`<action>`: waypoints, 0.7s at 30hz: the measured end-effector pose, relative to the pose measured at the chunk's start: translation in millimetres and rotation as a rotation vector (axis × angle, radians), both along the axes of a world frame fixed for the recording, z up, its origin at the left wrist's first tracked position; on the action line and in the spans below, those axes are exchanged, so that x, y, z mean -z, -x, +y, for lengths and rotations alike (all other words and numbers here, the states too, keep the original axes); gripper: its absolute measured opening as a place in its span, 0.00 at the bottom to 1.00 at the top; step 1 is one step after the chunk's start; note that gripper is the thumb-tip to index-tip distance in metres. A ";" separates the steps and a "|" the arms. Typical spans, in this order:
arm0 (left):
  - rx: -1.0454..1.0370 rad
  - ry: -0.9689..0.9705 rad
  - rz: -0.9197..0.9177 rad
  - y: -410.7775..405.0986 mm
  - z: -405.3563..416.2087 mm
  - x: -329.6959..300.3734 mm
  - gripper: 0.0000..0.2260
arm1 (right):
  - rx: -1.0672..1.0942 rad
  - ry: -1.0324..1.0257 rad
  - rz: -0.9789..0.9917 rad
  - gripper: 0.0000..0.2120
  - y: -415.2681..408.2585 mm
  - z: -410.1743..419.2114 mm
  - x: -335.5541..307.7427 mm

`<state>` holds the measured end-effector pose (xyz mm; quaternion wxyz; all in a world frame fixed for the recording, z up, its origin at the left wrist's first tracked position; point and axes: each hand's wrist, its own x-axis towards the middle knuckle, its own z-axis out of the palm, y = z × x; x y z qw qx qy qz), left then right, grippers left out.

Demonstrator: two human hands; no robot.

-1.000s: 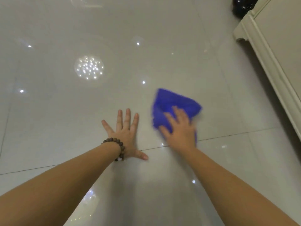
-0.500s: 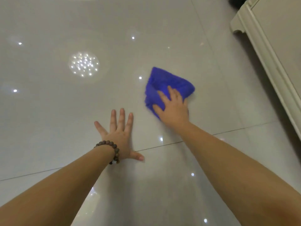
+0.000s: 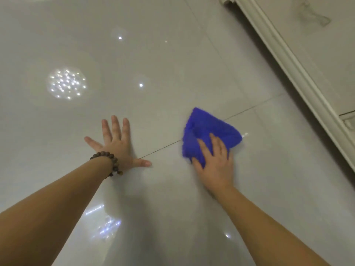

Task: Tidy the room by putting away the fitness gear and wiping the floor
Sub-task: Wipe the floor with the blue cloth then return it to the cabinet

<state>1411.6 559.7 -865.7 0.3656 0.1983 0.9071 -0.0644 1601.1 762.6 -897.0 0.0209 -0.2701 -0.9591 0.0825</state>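
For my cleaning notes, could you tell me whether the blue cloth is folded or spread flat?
Folded: the blue cloth is bunched into a thick wedge.

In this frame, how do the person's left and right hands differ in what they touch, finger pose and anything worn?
The left hand lies flat on the bare glossy grey tiled floor; the right hand presses on the crumpled blue cloth. The left hand's fingers are widely spread, while the right hand's lie closer together over the cloth. The left wrist carries a dark beaded bracelet; the right wrist is bare. Both are palm down with straight fingers.
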 end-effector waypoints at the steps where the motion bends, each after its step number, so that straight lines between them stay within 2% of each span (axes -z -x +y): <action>1: 0.003 -0.008 0.010 -0.8 -0.6 -0.8 0.69 | -0.201 0.008 -0.030 0.27 -10.9 -21.5 -0.1; 2: 0.006 -0.015 0.018 -2.1 -0.9 -1.8 0.69 | -0.333 0.011 -0.068 0.27 -23.4 -24.6 -2.9; 3: 0.009 -0.024 0.024 -3.6 -0.9 -3.7 0.69 | -0.369 0.018 -0.081 0.27 -37.4 -9.7 -4.0; 4: 0.012 -0.033 0.029 -5.3 -1.0 -5.7 0.68 | -0.285 -0.002 -0.073 0.27 -54.0 14.0 -1.5; 6: 0.022 -0.040 0.044 -9.4 -1.0 -7.7 0.67 | 0.113 -0.028 -0.081 0.29 -85.7 65.0 -4.6; 8: 0.035 -0.037 0.063 -11.5 -2.2 -5.8 0.67 | 0.588 0.081 -0.077 0.30 -100.9 95.4 -14.4; 9: 0.036 -0.037 0.070 -11.6 -2.3 -5.6 0.67 | 0.730 0.113 -0.087 0.29 -94.8 92.0 -16.1; 10: 0.036 -0.039 0.069 -11.5 -2.1 -5.8 0.67 | 0.769 0.114 -0.098 0.28 -83.2 73.8 -18.0; 11: 0.034 -0.041 0.068 -11.1 -2.2 -5.5 0.67 | 0.681 0.086 -0.077 0.27 -72.1 47.5 -16.0; 12: 0.032 -0.044 0.070 -10.6 -2.6 -4.3 0.67 | 0.500 0.035 -0.002 0.27 -63.6 15.5 -11.8; 13: 0.033 -0.042 0.076 -9.5 -3.0 -3.4 0.67 | 0.261 0.021 0.046 0.27 -60.5 -17.8 -5.9; 15: 0.041 -0.035 0.083 -9.4 -3.0 -3.8 0.67 | -0.231 0.063 -0.018 0.26 -78.7 -63.1 -2.9; 16: 0.046 -0.037 0.090 -9.9 -3.5 -3.6 0.67 | -0.351 0.069 -0.056 0.26 -94.0 -57.0 -4.2; 17: 0.050 -0.040 0.098 -10.3 -4.0 -3.1 0.67 | -0.331 0.053 -0.049 0.27 -111.2 -34.3 -2.5; 18: 0.054 -0.042 0.110 -10.8 -4.0 -3.4 0.67 | -0.151 0.038 -0.036 0.27 -132.0 -7.2 -0.6; 19: 0.057 -0.045 0.122 -11.9 -3.6 -4.4 0.67 | 0.138 0.020 -0.021 0.29 -156.4 22.9 -1.0; 21: 0.064 -0.059 0.150 -14.7 -4.6 -1.8 0.67 | 0.872 0.084 -0.027 0.31 -206.8 74.6 -10.3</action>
